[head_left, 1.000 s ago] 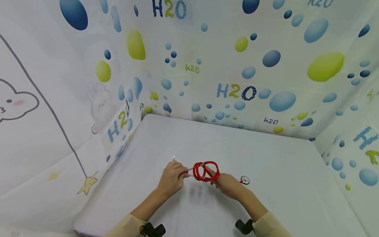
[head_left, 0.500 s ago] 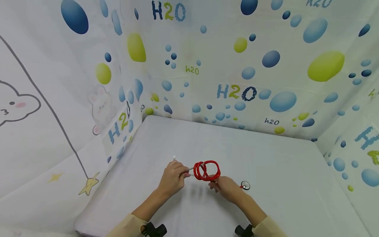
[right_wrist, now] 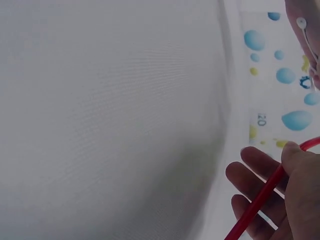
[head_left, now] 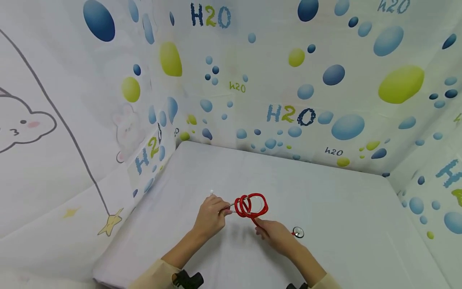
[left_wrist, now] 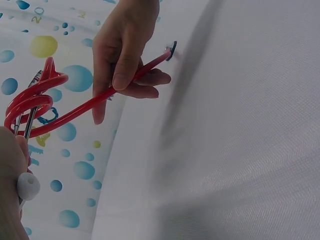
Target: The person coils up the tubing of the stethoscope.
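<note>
A stethoscope (head_left: 265,208) with red tubing is held above the white table between both hands. Its tubing is wound in several loops round the metal ear tubes (left_wrist: 31,120). My left hand (head_left: 210,214) grips the ear tubes, and a white eartip (left_wrist: 28,186) pokes out beside it. My right hand (head_left: 276,236) pinches the tubing between thumb and fingers, just right of the loops, as the left wrist view shows. Past that hand hangs the round chest piece (head_left: 298,232). In the right wrist view the red tube (right_wrist: 260,200) crosses the fingers.
A white-covered table (head_left: 325,200) spreads under the hands. Behind it and at both sides hang white sheets (head_left: 223,120) printed with blue and green drops. Dark wrist cameras (head_left: 189,279) sit at the cuffs.
My right hand has drawn back from the loops, down and slightly right, pulling a length of red tubing out of them. My left hand stays nearly still on the ear tubes.
</note>
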Demonstrator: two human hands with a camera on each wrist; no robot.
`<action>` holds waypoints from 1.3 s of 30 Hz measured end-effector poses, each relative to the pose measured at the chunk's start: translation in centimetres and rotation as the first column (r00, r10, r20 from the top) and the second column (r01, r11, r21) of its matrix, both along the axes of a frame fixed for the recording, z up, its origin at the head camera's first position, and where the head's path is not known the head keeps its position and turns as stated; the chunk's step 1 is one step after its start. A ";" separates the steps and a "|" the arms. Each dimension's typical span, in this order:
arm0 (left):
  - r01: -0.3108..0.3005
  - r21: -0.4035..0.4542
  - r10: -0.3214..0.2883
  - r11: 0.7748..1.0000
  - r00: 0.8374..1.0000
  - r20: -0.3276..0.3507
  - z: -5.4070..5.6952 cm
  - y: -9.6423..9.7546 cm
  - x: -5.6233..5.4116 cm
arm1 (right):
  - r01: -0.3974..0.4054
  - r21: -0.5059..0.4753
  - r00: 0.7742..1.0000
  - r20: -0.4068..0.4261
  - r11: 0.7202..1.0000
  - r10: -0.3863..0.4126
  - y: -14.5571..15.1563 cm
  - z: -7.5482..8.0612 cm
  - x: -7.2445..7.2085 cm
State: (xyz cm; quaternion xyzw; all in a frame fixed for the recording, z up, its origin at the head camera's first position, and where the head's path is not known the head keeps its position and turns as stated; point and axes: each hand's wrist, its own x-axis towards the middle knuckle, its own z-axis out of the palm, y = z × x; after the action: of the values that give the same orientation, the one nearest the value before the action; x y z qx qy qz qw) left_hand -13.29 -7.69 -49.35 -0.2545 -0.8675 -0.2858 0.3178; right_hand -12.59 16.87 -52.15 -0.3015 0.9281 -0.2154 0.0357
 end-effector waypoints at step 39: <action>-0.121 -0.033 0.124 0.992 0.986 0.111 0.2 0.0 0.2 | -0.091 -0.021 0.994 -0.070 0.996 0.090 -0.4 2.0 2.1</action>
State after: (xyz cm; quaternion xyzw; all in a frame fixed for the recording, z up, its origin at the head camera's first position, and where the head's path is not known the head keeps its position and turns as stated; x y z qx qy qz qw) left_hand -13.13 -7.64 -49.19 -0.1885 -0.9017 -0.2681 0.2820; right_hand -10.51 16.47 -50.13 -0.3510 0.9115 -0.2143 0.0099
